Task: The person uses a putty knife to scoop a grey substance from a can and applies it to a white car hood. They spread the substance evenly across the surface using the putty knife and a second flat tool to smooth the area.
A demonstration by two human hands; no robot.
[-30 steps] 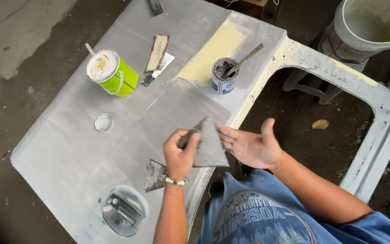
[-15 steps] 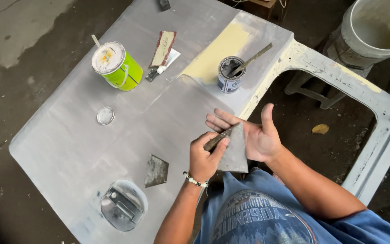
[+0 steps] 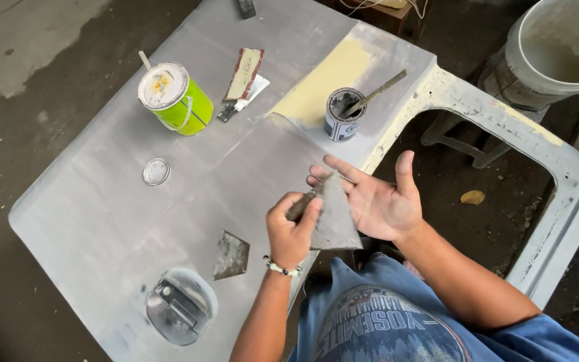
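So the biggest thing here is the grey primed car door panel [image 3: 169, 201] lying flat like a workbench, window frame end sticking out past the person's right side, and everything else sits on it or around it. Off the panel's far right corner there's a big dirty white bucket [image 3: 557, 47] on the floor. On the panel itself, near the far edge, a pale yellow filler patch [image 3: 323, 84], and just beside that patch a small open tin [image 3: 343, 114] with a stir stick leaning out of it. Further toward the panel's left far side is a lime green can [image 3: 175, 97] lying tilted with its white lid on, and right next to it a sanding block [image 3: 242, 72]. The door handle recess [image 3: 181, 305] is at the near end of the panel. Over the panel's near right edge, the right hand [image 3: 380, 201] is open, palm up, with a grey triangular spreader [image 3: 335, 221] resting flat across the fingers, so it's supporting rather than clenching it. The left hand [image 3: 293, 228] is pinched closed on a small scraper [image 3: 303, 204], tip touching the spreader's top. A second, smaller spreader [image 3: 230, 255] lies loose on the panel near the left wrist, and a little round metal lid [image 3: 156, 171] sits below the green can.
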